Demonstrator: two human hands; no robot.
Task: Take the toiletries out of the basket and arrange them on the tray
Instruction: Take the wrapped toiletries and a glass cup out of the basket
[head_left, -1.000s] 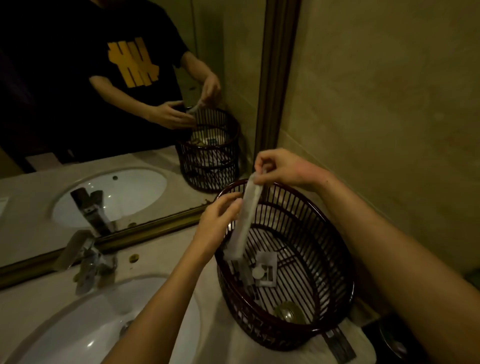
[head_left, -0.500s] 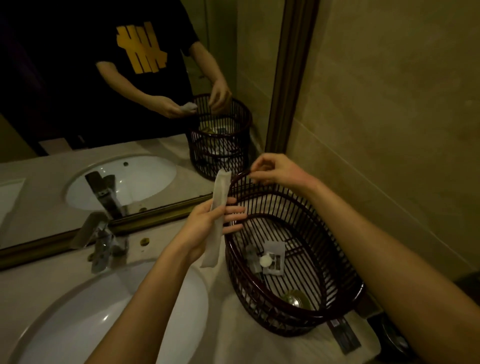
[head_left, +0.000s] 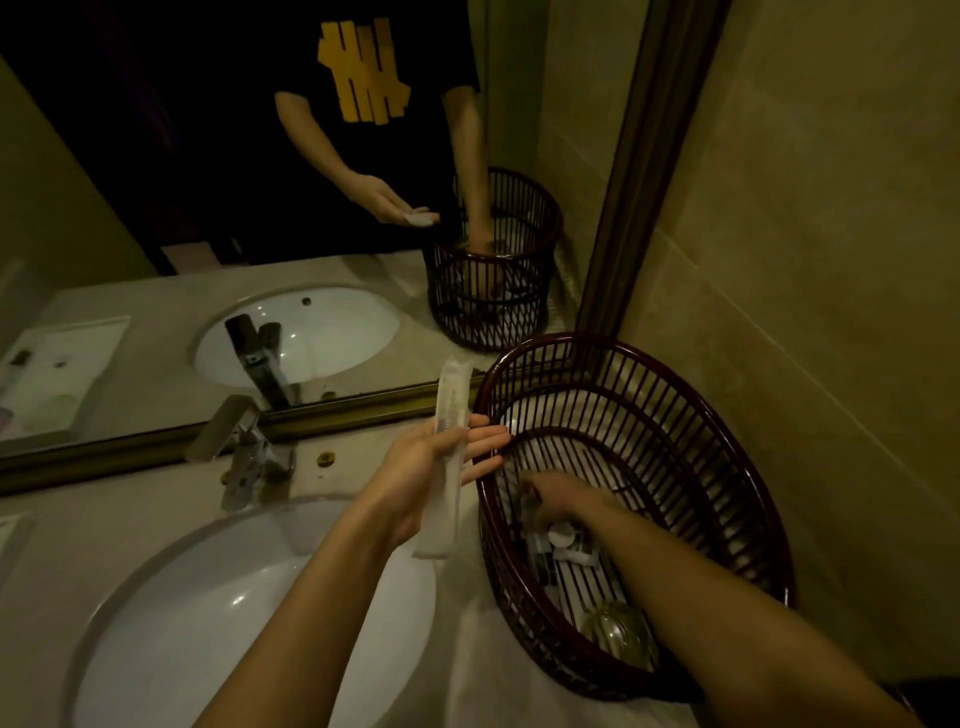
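Half a second ago our right hand (head_left: 558, 496) pinched the far rim of the dark red slatted plastic basket (head_left: 727, 431); now it has dropped inside, reaching down to the basket floor with the forearm crossing over the near rim. It is blurred, so we cannot tell whether its fingers are curled on anything or loose. Just below those fingers lie a small clear sachet with a round white cap (head_left: 563, 538) and a dark narrow packet (head_left: 543, 558); nearer the wrist side, by the near wall, sits a rounded clear object (head_left: 615, 631) that we cannot identify.

Our left hand (head_left: 423, 480) has stayed beside the basket's left rim, palm turned toward us, wrist bent slightly back. Its fingers (head_left: 485, 441) are spread and nearly straight, tips reaching the slats, while the thumb presses the long white paper-wrapped toothbrush packet (head_left: 447, 457) against the palm. The packet stands almost upright, its top well above the fingers and its lower end hanging past the heel of the hand, over the edge of the white oval sink (head_left: 218, 623) set in the pale stone desk (head_left: 156, 499).
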